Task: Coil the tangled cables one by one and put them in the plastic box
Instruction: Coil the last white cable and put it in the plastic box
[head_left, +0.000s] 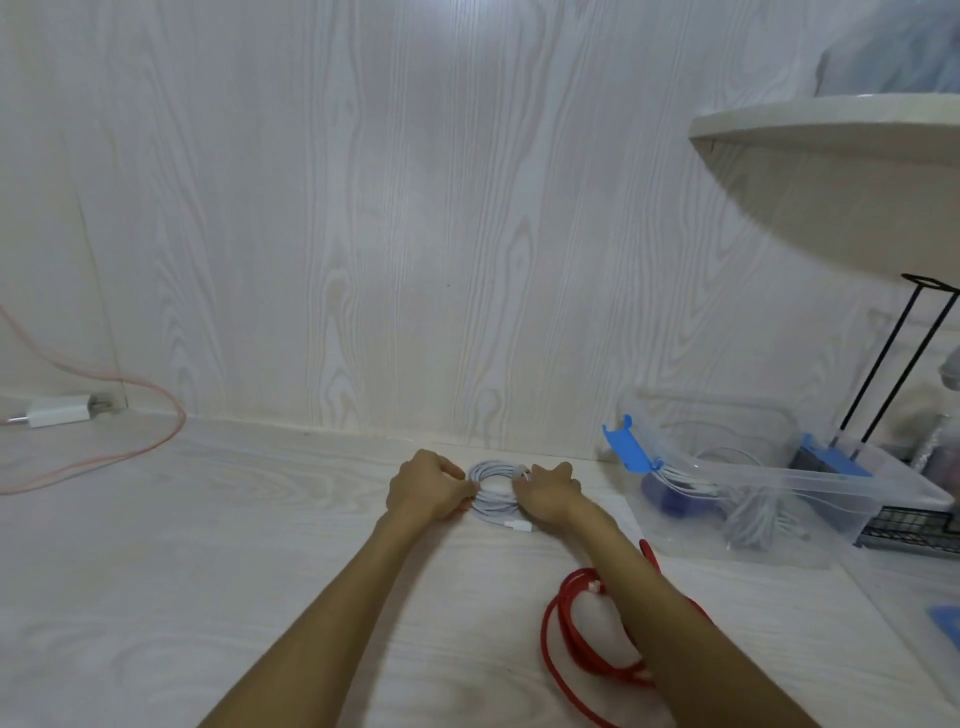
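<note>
A person's two bare forearms reach forward over a pale wood-grain tabletop (260, 519) toward a wall of the same pattern. Between the hands lies a white cable coil (493, 491), a flat ring of several loops resting on the table near the wall. The left hand (428, 488) pinches the ring's left side with curled fingers; the right hand (548, 493) curls over its right side, with a white plug showing at the fingertips. Another connector end pokes out at the ring's near edge.

The clear plastic box (769, 493) with blue latches stands open to the right of the coil, near it but apart, and already holds pale coiled cables. The right hand is the nearer one to it, so the coil would likely travel rightward over bare table and then over the box's near wall.

A red cable (566, 639) lies loosely looped under the right forearm, still outside the box. Far left, a pink cable (156, 400) trails from a white charger (60, 410).
</note>
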